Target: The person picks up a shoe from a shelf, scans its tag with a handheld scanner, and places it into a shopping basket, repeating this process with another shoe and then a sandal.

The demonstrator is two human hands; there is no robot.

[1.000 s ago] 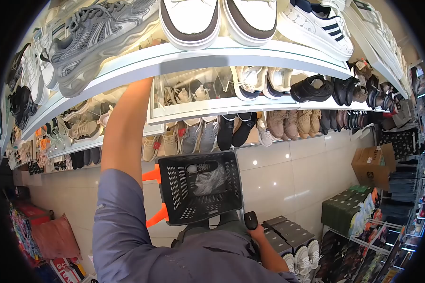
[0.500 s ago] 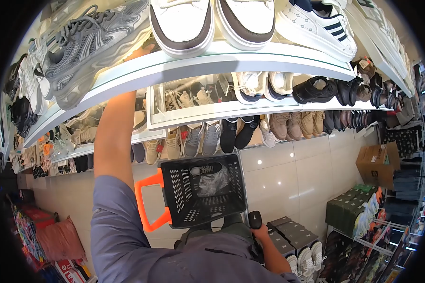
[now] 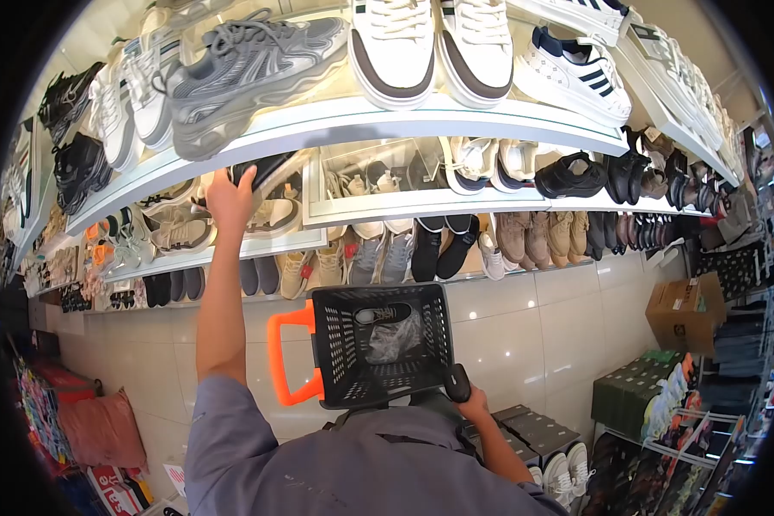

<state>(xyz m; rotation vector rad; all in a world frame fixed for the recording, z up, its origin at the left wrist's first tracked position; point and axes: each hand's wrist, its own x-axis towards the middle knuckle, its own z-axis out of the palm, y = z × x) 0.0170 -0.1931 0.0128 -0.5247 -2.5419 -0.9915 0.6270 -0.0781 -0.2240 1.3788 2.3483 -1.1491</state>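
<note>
1. Closest to the camera, just below the black basket (image 3: 378,353), the right hand (image 3: 471,404) is closed around a small black handheld device (image 3: 457,382) that touches the basket's near right corner.
2. Inside the basket lie one dark shoe (image 3: 383,313) and, just beneath it, a crumpled clear plastic bag (image 3: 393,335); judging by that, one item is already gathered. An orange handle (image 3: 288,357) sticks out from the basket's left side.
3. Above and left of the basket, the left hand (image 3: 230,196) is raised to the second shelf (image 3: 275,245), fingers clamped on a dark shoe (image 3: 262,169) that sits tilted just under the edge of the top shelf (image 3: 387,116). That shoe is still up at the shelf, not in the basket, so the pick looks only half done: gripped, not yet brought down.
4. Beyond the basket, on the top shelf, stand a grey running shoe (image 3: 249,69), a white pair with brown trim (image 3: 434,47) and a white shoe with dark stripes (image 3: 576,73).
5. Far right of the basket, a brown cardboard box (image 3: 684,314) sits on the tiled floor (image 3: 525,335); it carries dark print too small to read. No brand or price tag on the shoes is legible.
</note>
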